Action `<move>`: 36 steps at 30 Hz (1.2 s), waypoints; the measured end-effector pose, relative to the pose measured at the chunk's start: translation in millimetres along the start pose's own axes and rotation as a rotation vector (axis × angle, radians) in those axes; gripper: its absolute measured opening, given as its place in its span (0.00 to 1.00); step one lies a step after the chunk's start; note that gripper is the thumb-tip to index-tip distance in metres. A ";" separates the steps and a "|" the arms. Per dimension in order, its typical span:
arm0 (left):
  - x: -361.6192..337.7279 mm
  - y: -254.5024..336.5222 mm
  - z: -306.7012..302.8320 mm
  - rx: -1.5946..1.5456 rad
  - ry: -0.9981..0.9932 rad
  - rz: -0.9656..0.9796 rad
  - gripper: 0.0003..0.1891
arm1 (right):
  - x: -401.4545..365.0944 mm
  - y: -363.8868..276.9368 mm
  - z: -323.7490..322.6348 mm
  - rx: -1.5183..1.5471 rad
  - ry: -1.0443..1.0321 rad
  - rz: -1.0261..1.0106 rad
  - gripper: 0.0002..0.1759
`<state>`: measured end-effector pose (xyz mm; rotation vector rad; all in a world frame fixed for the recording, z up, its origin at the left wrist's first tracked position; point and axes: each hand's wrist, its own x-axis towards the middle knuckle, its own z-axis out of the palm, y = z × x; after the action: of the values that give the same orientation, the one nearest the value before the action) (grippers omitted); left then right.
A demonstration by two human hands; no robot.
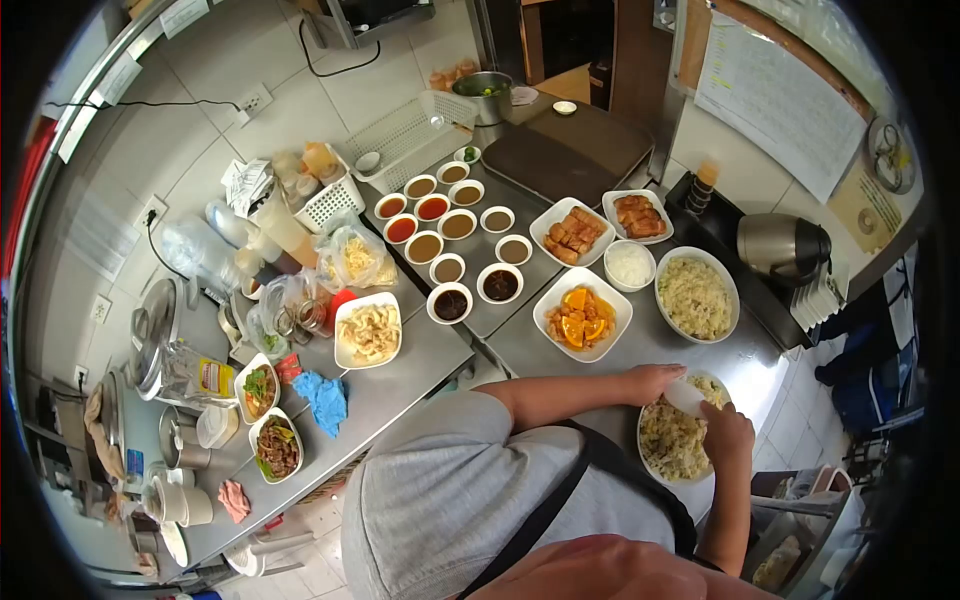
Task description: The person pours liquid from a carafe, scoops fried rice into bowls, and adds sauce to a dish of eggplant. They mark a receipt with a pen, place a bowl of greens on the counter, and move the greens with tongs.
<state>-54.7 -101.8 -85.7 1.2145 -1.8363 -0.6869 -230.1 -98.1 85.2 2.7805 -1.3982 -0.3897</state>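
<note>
At the right side of the metal counter stands a white bowl of fried rice. My left hand is at the bowl's far left rim, its fingers closed on the edge. Over the rice, my right hand grips a white scoop-like piece, partly covered by the fingers. Just beyond is a second bowl of fried rice. Beside that sit a small bowl of white rice and a dish topped with orange slices.
Two dishes of browned sliced meat stand farther back. Several small sauce cups fill the middle counter. A bowl of pale pieces, a blue cloth and two meat dishes are left. A metal jug stands right.
</note>
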 end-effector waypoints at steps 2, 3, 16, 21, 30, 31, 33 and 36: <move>2.1 1.7 -4.2 0.052 -0.091 -0.031 0.20 | -2.5 7.1 5.1 0.017 -0.005 -0.003 0.21; 3.0 4.2 -8.4 0.077 -0.136 -0.047 0.20 | -3.4 9.1 6.1 0.026 -0.009 -0.005 0.21; 15.7 -3.5 -30.8 0.028 -0.241 -0.045 0.21 | -18.4 -9.3 4.6 0.091 0.255 -0.145 0.18; 15.3 -2.8 -32.4 0.042 -0.258 -0.033 0.23 | -24.9 11.6 0.2 0.125 0.200 -0.151 0.17; 17.7 30.4 -49.2 -0.139 -0.325 -0.147 0.24 | -45.0 66.3 53.2 0.202 0.122 -0.041 0.24; 12.2 9.2 -39.1 -0.135 -0.307 -0.226 0.23 | -48.8 74.5 72.4 0.250 0.219 -0.097 0.23; 12.8 13.7 -34.1 -0.057 -0.340 -0.103 0.22 | -65.0 73.8 68.0 0.287 0.238 -0.053 0.23; 15.8 12.2 -40.1 0.015 -0.293 -0.051 0.22 | -73.9 62.1 57.3 0.289 0.370 -0.076 0.21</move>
<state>-29.6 -111.8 -49.9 1.2247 -2.0570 -0.9210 -334.2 -71.0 52.9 2.9204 -1.3524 0.3420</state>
